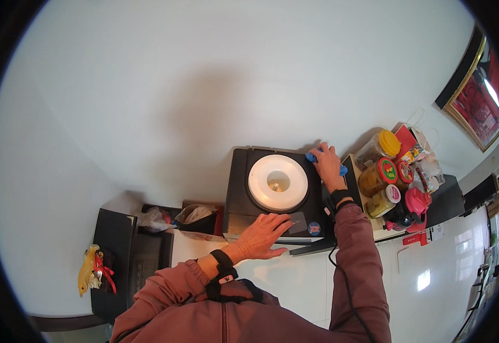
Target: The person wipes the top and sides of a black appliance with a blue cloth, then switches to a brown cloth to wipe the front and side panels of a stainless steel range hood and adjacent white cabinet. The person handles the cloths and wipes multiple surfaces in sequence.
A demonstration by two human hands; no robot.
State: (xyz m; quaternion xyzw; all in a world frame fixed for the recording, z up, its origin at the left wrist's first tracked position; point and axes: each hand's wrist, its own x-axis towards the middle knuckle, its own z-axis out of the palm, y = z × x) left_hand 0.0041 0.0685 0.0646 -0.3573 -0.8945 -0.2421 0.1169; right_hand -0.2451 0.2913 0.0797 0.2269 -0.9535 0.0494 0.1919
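In the head view, a black water dispenser [237,201] stands against the wall, with a round white bottle seat [256,180] in its top. At its back right edge my right hand [328,165] grips a blue cloth [313,157]; part of the cloth also shows beside the wrist. My left hand [263,235] holds nothing. Its fingers lie on the front edge of the dispenser's top, and the thumb sticks out to the right. Near those fingertips are a grey panel [298,222] and a round blue sticker [314,228].
Right of the dispenser, a cabinet top holds several jars [378,176], a pink-lidded bottle [417,200] and paper bags [416,143]. A black cable [344,274] hangs along my right sleeve. To the left are an open bag [195,216] and a black cabinet [114,248] with a yellow fish ornament [87,270].
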